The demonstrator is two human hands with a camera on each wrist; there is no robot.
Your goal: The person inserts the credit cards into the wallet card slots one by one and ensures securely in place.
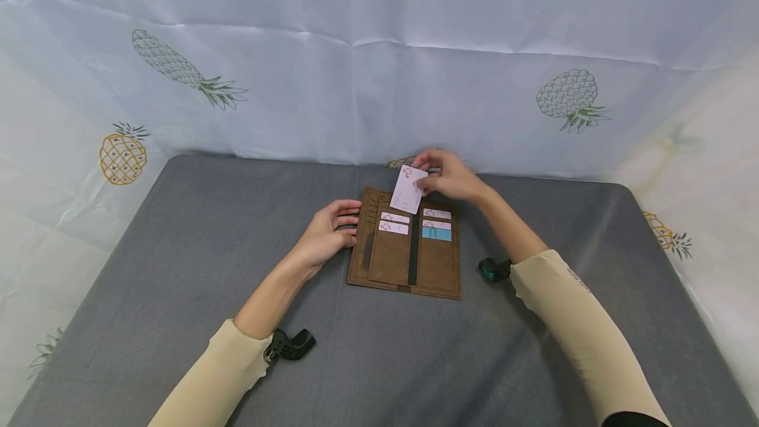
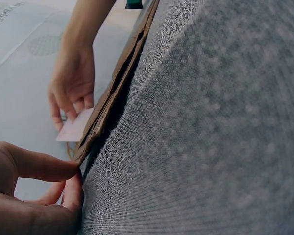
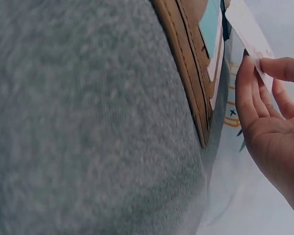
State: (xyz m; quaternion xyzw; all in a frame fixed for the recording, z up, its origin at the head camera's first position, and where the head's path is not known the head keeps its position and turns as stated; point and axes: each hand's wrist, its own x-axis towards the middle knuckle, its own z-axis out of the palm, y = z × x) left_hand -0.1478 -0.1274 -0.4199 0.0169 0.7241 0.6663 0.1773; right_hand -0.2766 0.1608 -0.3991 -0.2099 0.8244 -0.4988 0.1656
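Note:
A brown wallet (image 1: 391, 262) lies unfolded on the table, with a dark strip down its inner panel. My left hand (image 1: 327, 232) pinches its left edge; the thumb and fingers meet at that edge in the left wrist view. Between the thumb and fingers of my right hand (image 1: 449, 176) is a pale pink card (image 1: 408, 190) with a flower print, held tilted above the wallet's top part. Similar cards (image 1: 394, 227) show in the left column of slots. In the right column a blue card (image 1: 436, 234) sits below more pink ones.
The wallet rests on a grey cloth-covered table (image 1: 207, 269). Behind it hangs a pale curtain (image 1: 356, 97) with pineapple prints. Black wrist devices (image 1: 290, 344) are strapped at both sleeves, close to the tabletop.

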